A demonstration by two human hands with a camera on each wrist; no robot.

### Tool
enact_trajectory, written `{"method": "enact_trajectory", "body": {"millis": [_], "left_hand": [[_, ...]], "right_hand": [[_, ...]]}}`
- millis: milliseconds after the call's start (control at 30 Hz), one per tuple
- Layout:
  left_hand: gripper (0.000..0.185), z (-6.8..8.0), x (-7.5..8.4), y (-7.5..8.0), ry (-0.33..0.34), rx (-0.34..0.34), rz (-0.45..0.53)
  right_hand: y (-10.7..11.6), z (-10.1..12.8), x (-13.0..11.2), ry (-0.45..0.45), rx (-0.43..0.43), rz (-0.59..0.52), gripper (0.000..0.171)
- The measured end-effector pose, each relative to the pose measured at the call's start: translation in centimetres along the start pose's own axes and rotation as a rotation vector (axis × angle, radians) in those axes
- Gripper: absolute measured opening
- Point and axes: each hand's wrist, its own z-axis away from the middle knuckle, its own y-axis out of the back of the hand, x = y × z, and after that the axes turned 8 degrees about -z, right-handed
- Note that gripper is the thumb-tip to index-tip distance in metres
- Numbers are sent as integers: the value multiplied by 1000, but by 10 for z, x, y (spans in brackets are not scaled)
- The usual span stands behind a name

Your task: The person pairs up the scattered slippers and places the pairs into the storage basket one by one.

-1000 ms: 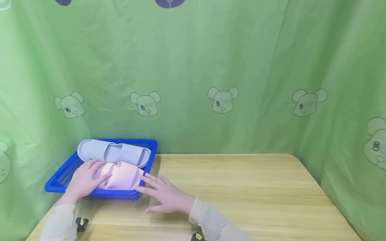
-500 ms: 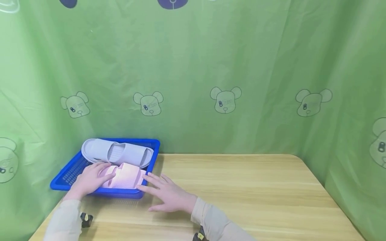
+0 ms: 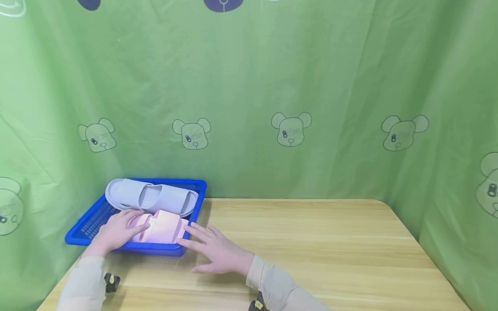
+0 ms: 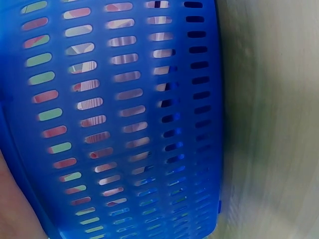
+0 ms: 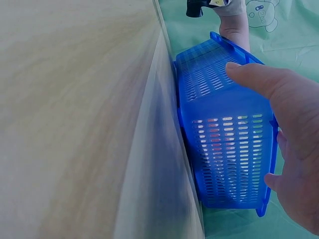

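A blue plastic basket [image 3: 202, 194] stands at the table's left side. Pale grey slippers [image 3: 175, 199] lie along its far side, and pink slippers [image 3: 166, 225] along its near side. My left hand [image 3: 116, 230] rests on the left end of the pink slippers, thumb spread away from the fingers; its fingertips are partly hidden from the head view. My right hand [image 3: 221, 252] reaches over the basket's right rim, fingers spread and straight, fingertips at the right end of the pink slippers. In the right wrist view, its thumb stands apart from the slotted basket wall [image 5: 224, 104].
The wooden table [image 3: 311, 250] extends to the right of the basket. A green curtain [image 3: 241, 164] printed with bear heads hangs behind and at both sides. Black wrist-camera mounts [image 3: 111, 283] show beneath the sleeves.
The whole head view has shifted slightly, so basket and table appear a little further right than a second ago. Both hands keep their places at the pink slippers; the last half second looks still.
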Motion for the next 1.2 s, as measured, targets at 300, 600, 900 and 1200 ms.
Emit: {"method": "enact_trajectory", "body": {"millis": [300, 600, 900, 1200], "left_hand": [[67, -1, 1, 2, -5, 4, -18], [60, 0, 0, 1, -2, 19, -12], [58, 2, 4, 4, -20, 46, 2], [58, 2, 2, 4, 17, 107, 38]], "right_hand": [[0, 0, 1, 5, 10, 3, 85], [0, 1, 0, 9, 9, 8, 85], [2, 2, -1, 17, 6, 24, 83], [2, 1, -1, 20, 13, 19, 85]]}}
